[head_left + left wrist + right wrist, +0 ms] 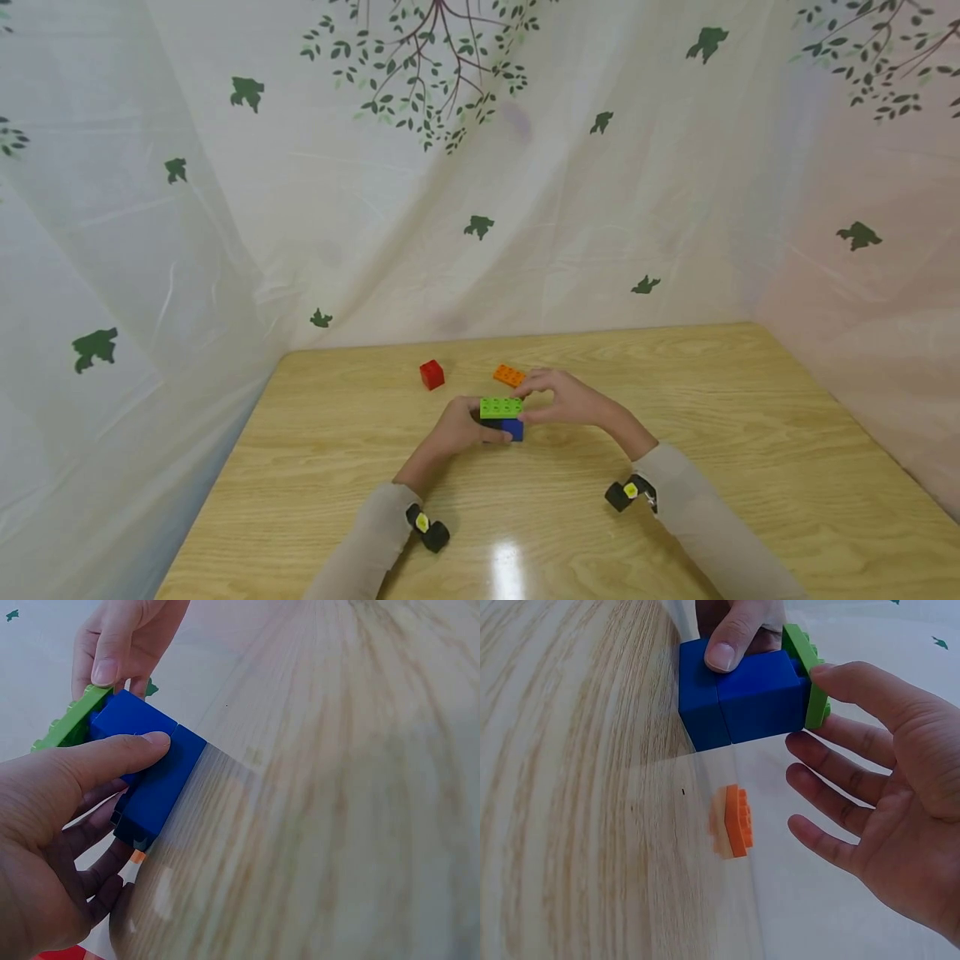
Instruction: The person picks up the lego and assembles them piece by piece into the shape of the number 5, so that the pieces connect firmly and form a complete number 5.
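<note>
Two blue bricks, one stacked on the other, stand at the middle of the table. My left hand grips them from the left, its thumb lying across their near side. A flat lime-green studded plate sits over the upper brick. Between the two, in the right wrist view, a narrow gap shows blue studs. My right hand pinches the right end of the green plate between thumb and index finger. Its other fingers are spread loosely beside the stack.
An orange studded plate lies on the wooden table just behind the right fingers. Farther left stands a red block. A pale curtain with leaf prints hangs behind the table's far edge.
</note>
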